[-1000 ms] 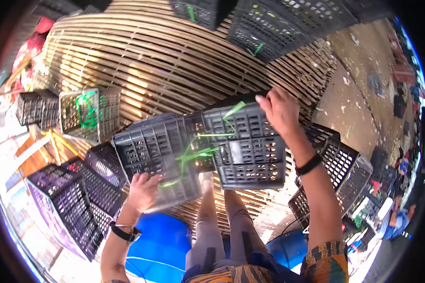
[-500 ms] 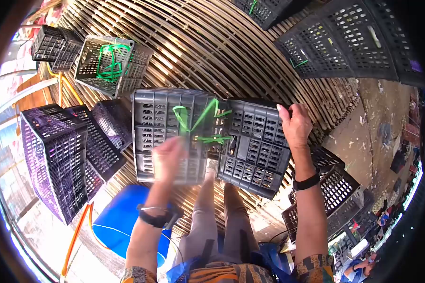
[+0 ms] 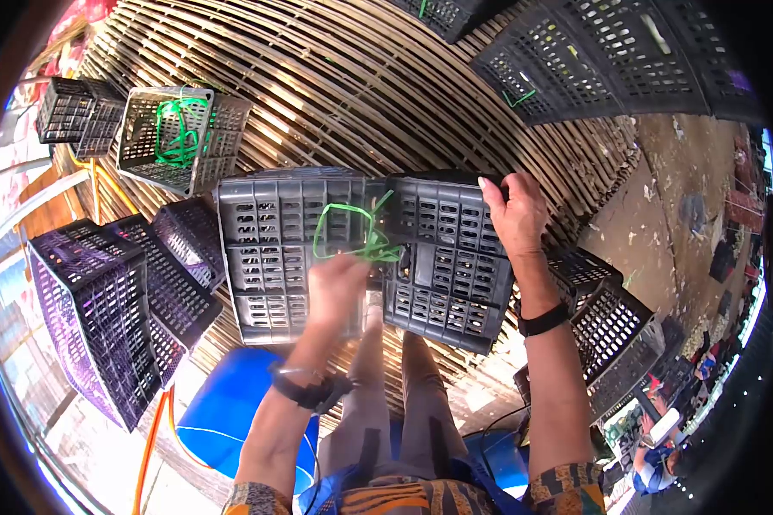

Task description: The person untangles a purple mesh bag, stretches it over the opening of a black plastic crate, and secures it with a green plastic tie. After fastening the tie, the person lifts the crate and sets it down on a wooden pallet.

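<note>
Seen from above, a person stands on a floor of split bamboo slats [image 3: 335,94], holding up two grey perforated plastic crates side by side in front of the body. The left grey crate [image 3: 275,257] and the right grey crate [image 3: 451,257] meet edge to edge, so together they stretch from left to right across the view. A loop of thin green plastic strap [image 3: 352,232] lies over that seam.

The left hand [image 3: 339,287] is blurred, raised just below the strap at the seam, fingers drawn together; whether it pinches the strap cannot be told. The right hand [image 3: 515,215] is closed over the top far corner of the right crate, holding it up. So the strap sits just above the left hand and well to the left of the right hand.

A stack of purple plastic crates [image 3: 103,309] stands at left, and a pale crate with a green strap bundle [image 3: 180,142] lies beyond it. A blue plastic barrel [image 3: 232,412] sits near the feet.
</note>
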